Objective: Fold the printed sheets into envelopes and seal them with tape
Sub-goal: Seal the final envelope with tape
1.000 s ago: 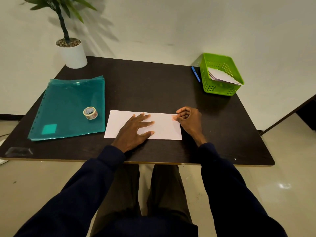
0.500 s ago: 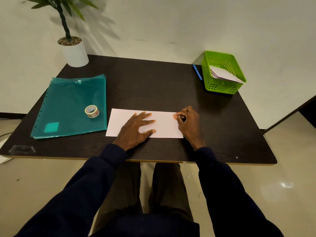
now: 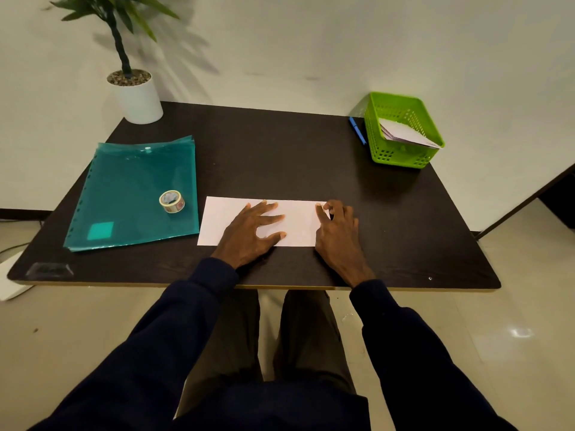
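your left hand [image 3: 252,231] lies flat with the fingers spread, pressing down on the middle of the folded white sheet [image 3: 217,219], which sits on the dark table [image 3: 280,150] near its front edge. your right hand [image 3: 337,231] rests on the right end of the sheet with the fingers curled and the fingertips [image 3: 320,207] pinched together at the far right corner; what they pinch is too small to tell. the tape roll [image 3: 171,201] stands on the teal plastic folder [image 3: 130,188], just to the left of the sheet and apart from it. at the far right of the table the green basket [image 3: 389,157] holds folded paper [image 3: 404,135], with a blue pen [image 3: 357,130] just beside it. a potted plant [image 3: 137,94] stands at the far left corner.
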